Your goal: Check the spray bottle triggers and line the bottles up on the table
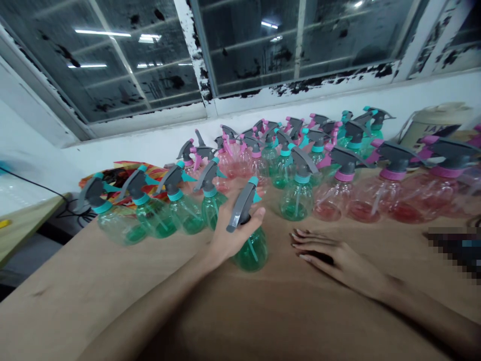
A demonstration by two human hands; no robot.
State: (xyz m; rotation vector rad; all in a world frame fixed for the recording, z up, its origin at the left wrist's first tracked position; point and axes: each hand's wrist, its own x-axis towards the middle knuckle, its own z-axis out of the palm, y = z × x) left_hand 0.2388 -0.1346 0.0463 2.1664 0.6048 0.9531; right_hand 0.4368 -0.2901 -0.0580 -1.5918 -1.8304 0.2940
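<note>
My left hand point(229, 228) is wrapped round the neck of a green spray bottle point(251, 245) with a grey trigger and teal collar, which stands on the brown table point(263, 311). My right hand point(330, 255) lies flat on the table just right of that bottle, fingers stretched out, holding nothing. To the left of the held bottle stands a row of green spray bottles point(165, 210).
Several more green bottles point(296, 195) and pink spray bottles point(376, 195) crowd the back of the table up to the white wall under the window. A red and yellow bag point(116, 175) lies at the back left. A beige container point(436, 123) stands far right.
</note>
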